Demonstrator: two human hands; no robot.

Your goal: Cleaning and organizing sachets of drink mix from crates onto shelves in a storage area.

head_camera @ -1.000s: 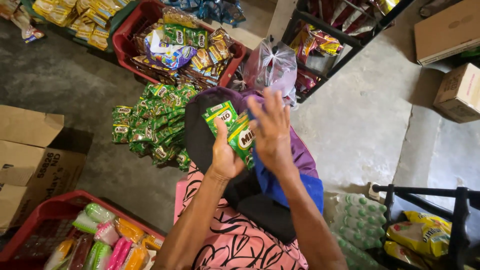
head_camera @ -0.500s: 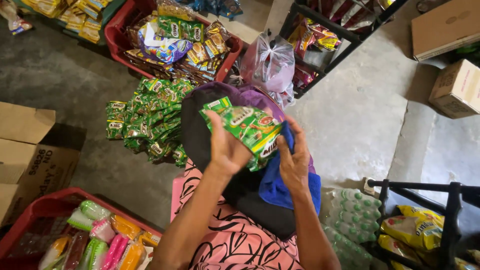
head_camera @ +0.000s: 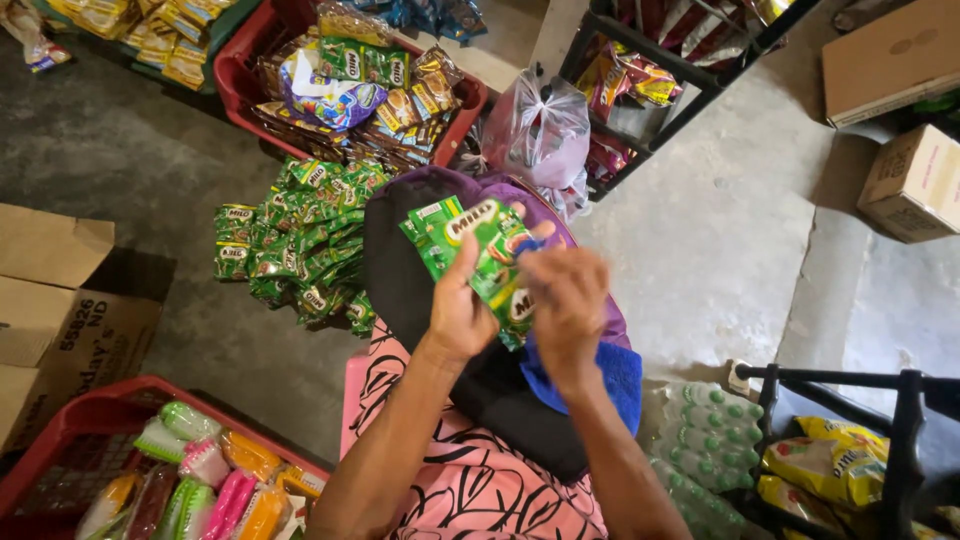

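Observation:
My left hand [head_camera: 462, 310] and my right hand [head_camera: 566, 300] both grip a strip of green drink-mix sachets [head_camera: 470, 238], held up in front of me above my lap. Under the hands lie a black and purple cloth [head_camera: 400, 280] and a folded blue cloth [head_camera: 610, 378] on my pink patterned dress [head_camera: 480, 480]. A heap of the same green sachets [head_camera: 295, 245] lies on the concrete floor just left of my knees.
A red crate [head_camera: 245, 75] of mixed snack packets stands ahead. Another red crate [head_camera: 90, 420] with colourful packets sits at lower left, beside cardboard boxes [head_camera: 60, 300]. A tied plastic bag [head_camera: 540, 125], black metal racks [head_camera: 900, 420] and a pack of green-capped bottles [head_camera: 705, 430] are to the right.
The sachet strip was turned and shifted slightly left in my hands. My right hand dropped from its top to its lower right side, while the left kept its hold.

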